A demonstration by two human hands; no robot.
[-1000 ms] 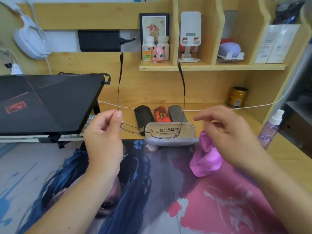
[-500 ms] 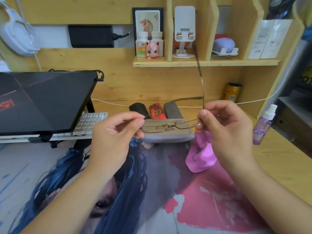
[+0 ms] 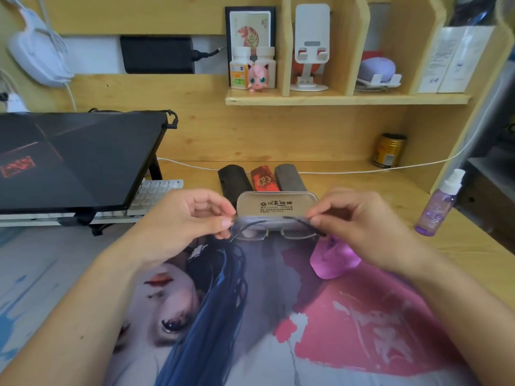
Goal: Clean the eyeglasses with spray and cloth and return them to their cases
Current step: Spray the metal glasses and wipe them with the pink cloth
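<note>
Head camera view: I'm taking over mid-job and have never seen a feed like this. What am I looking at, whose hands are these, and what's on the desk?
There is no machine here. One wide-angle camera sits on a person's head and looks forward and down, so the two bare arms coming in from the bottom are the wearer's own.

The left hand and right hand each pinch one end of thin-framed eyeglasses, folded, just in front of an open grey case with a printed lid.

On the printed desk mat a pink cloth lies under the right hand. A purple spray bottle stands on the wooden desk at the right. Three closed cases, black, red and grey, lie side by side behind the open one.
</note>
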